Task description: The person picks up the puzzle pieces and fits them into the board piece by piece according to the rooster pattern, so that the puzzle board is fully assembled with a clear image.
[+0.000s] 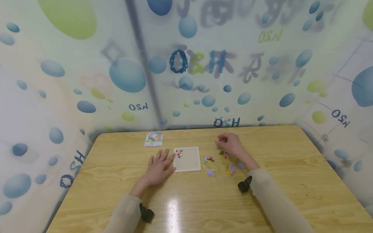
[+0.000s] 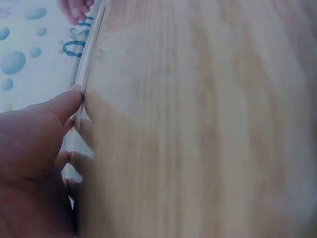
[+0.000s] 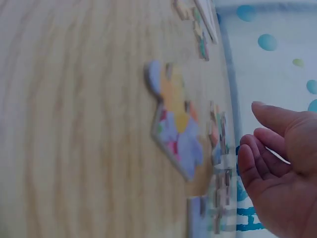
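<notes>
A square, pale puzzle tray (image 1: 187, 171) lies on the table with a colorful jigsaw piece (image 1: 179, 153) in its upper left corner. My left hand (image 1: 157, 170) rests flat with spread fingers, its index finger and thumb at the tray's left edge. To the right of the tray, my right hand (image 1: 231, 145) is over the loose pieces with bent fingers. A small piece (image 1: 217, 144) shows right at its fingertips in the head view. In the right wrist view the thumb (image 3: 270, 115) stands apart from the curled fingers, and nothing shows between them.
Several loose jigsaw pieces lie right of the tray, among them a red-and-green one (image 1: 209, 159), a pink-purple one (image 1: 211, 172) and a yellow-purple one (image 1: 230, 170). A picture card (image 1: 153, 138) lies at the back left. A patterned wall (image 1: 198, 106) stands behind the wooden table (image 1: 186, 213).
</notes>
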A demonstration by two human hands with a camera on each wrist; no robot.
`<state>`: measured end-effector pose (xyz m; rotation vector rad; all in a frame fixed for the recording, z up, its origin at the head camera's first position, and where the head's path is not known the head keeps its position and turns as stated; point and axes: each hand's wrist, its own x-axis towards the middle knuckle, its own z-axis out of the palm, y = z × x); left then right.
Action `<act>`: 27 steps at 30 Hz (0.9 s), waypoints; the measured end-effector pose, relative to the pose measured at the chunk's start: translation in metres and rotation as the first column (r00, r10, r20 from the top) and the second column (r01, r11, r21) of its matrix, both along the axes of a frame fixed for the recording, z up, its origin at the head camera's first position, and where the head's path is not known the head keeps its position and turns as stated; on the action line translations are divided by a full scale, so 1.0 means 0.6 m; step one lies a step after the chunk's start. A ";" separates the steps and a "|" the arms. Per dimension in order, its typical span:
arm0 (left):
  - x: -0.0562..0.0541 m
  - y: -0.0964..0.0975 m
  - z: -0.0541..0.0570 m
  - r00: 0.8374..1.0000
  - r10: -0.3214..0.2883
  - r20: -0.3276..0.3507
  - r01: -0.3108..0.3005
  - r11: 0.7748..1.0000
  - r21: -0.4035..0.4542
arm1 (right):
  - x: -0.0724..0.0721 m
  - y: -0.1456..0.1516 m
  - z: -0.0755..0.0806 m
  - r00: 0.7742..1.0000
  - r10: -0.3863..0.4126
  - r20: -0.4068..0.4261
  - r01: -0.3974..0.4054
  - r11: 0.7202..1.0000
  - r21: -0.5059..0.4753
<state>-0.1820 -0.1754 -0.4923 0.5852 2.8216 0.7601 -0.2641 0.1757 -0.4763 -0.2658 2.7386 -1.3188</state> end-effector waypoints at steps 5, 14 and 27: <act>-0.004 -0.002 -0.003 1.000 0.001 0.003 -0.001 1.000 -0.001 | 0.000 0.006 -0.011 1.000 -0.003 0.018 0.003 1.000 0.016; -0.006 -0.005 -0.020 1.000 0.003 -0.022 -0.002 1.000 0.019 | 0.001 -0.001 -0.020 0.998 -0.063 0.019 0.063 0.998 -0.007; -0.002 -0.002 -0.006 1.000 -0.005 -0.010 0.005 1.000 0.011 | -0.001 -0.013 -0.035 0.994 -0.090 -0.064 0.093 0.995 0.041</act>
